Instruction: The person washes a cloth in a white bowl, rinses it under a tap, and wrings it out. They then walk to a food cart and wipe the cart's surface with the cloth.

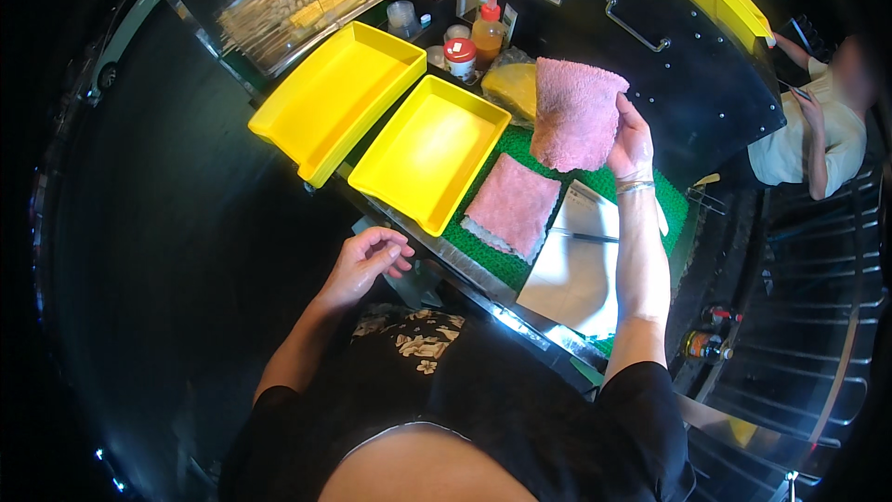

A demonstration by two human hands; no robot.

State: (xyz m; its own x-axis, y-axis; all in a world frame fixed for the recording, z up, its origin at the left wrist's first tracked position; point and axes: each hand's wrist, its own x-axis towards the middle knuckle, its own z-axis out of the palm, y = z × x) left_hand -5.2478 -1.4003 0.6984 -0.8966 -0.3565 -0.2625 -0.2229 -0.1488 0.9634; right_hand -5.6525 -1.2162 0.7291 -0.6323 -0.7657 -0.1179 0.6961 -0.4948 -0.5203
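Observation:
My right hand grips a folded pink cloth by its right edge and holds it up over the green mat. A second folded pink cloth lies flat on that mat, its pale underside showing at the front. With nothing in it, my left hand hangs before the counter's metal edge, fingers loosely curled and apart. Just beyond it sits a shallow yellow plastic tray. Further left stands a stack of similar yellow trays. Under my right forearm are white paper sheets with a pen across them.
Skewers fill a clear-covered case at the back left. Behind the mat stand a red-capped squeeze bottle, a red-lidded jar and a bagged yellow item. A person is at the right. Bottles lie beyond the counter's right end.

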